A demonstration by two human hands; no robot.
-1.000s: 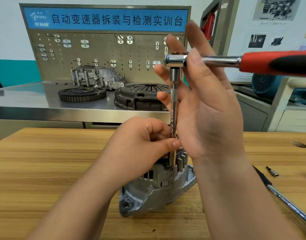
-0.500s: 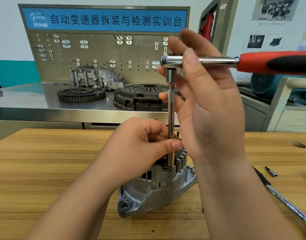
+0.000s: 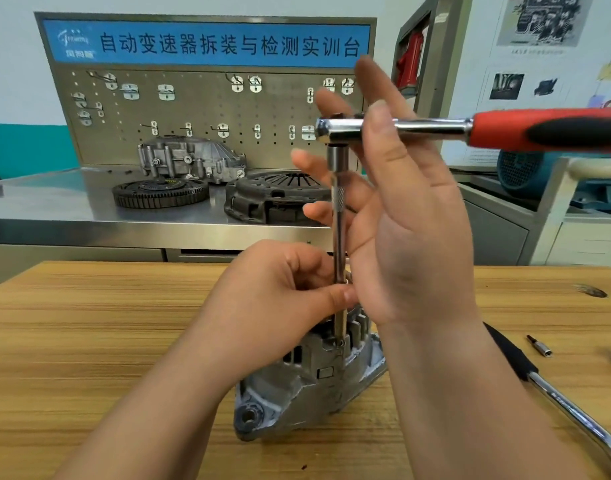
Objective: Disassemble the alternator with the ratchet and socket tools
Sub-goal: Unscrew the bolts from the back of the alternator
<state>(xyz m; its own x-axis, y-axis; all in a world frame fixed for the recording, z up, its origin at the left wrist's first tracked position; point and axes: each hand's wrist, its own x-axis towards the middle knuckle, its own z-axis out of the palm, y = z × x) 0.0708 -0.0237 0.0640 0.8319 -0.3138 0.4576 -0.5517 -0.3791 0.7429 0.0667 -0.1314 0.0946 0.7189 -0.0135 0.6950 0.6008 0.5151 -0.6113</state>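
This is an automotive training workshop. At upper left, a pegboard [image 3: 193, 109] with hooks carries a blue sign [image 3: 207, 43] (its Chinese lettering names an automatic-transmission teardown and inspection training bench). Below it a steel bench [image 3: 55, 209] holds 3 drivetrain parts: a cast housing [image 3: 190, 161], a toothed flywheel [image 3: 158, 194] and a clutch cover [image 3: 276, 195]. Machinery posters [image 3: 543, 19] hang at upper right, and a wooden table [image 3: 89, 341] fills the foreground.

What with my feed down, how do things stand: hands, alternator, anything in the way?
Left hand pinches extension bar low, upright on alternator. Right hand: fingers straight, thumb across ratchet. Nothing blocking.
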